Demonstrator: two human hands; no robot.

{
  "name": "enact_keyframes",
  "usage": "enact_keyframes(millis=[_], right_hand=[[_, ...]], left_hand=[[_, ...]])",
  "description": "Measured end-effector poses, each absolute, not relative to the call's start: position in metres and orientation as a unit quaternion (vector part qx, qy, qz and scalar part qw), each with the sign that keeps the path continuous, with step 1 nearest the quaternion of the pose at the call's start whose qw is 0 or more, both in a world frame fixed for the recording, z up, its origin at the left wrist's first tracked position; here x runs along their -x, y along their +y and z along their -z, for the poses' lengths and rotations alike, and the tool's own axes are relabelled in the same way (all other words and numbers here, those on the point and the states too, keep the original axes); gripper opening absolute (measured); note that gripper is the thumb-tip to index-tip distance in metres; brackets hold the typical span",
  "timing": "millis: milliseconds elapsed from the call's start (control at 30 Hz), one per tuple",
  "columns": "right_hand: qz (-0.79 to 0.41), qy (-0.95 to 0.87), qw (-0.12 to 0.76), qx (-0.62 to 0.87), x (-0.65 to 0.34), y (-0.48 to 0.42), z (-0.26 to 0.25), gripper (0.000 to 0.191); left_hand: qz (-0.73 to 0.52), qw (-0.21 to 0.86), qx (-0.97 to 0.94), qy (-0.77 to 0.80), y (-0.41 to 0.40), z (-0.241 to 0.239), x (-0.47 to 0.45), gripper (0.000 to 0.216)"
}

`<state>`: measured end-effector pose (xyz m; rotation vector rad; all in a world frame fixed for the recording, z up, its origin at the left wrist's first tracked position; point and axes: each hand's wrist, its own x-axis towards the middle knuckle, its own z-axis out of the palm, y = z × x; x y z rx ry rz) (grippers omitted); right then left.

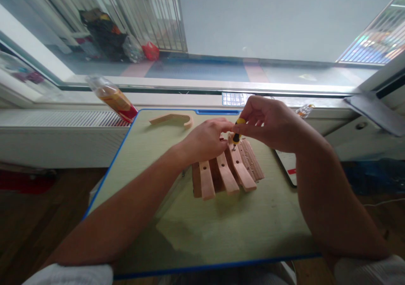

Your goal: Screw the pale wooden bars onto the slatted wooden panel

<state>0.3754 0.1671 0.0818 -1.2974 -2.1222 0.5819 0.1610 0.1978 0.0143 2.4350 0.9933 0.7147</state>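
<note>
1. Wooden slat rack point(226, 173) is lying mid-table point(196, 230), with the yellow-black screwdriver point(238, 131) standing on it.
2. Right hand point(268, 122) is pinching the handle shut; left hand point(205, 140) is pressing the slats.
3. Tip could be slipping, jabbing fingers.

Wooden rack point(226, 173) on table point(221, 230)

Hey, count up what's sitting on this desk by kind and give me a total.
Wooden assembly with slats: 1
Loose curved wooden piece: 1
Yellow-and-black screwdriver, held in the right hand, left hand beside it: 1
Flat white item with red mark at the right edge: 1
Total: 4
</note>
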Motion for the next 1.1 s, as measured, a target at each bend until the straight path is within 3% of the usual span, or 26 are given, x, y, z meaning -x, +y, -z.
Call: enact_keyframes(millis=[533,733,867,1100], right_hand=[[-0.222,-0.797,0.285,0.484,-0.376,0.167,-0.082,0.033],[-0.217,-0.799,0.282,0.484,-0.376,0.168,-0.083,0.034],[-0.219,-0.8,0.279,0.485,-0.376,0.167,-0.083,0.033],[-0.216,-0.801,0.282,0.481,-0.376,0.167,-0.083,0.033]], left_hand=[[-0.259,0.106,-0.89,0.36,0.2,0.0,-0.168,0.018],[-0.236,0.065,-0.893,0.378,0.196,0.004,-0.17,0.02],[-0.229,0.066,-0.895,0.377,0.195,0.002,-0.17,0.027],[-0.242,0.097,-0.884,0.389,0.194,-0.002,-0.17,0.017]])
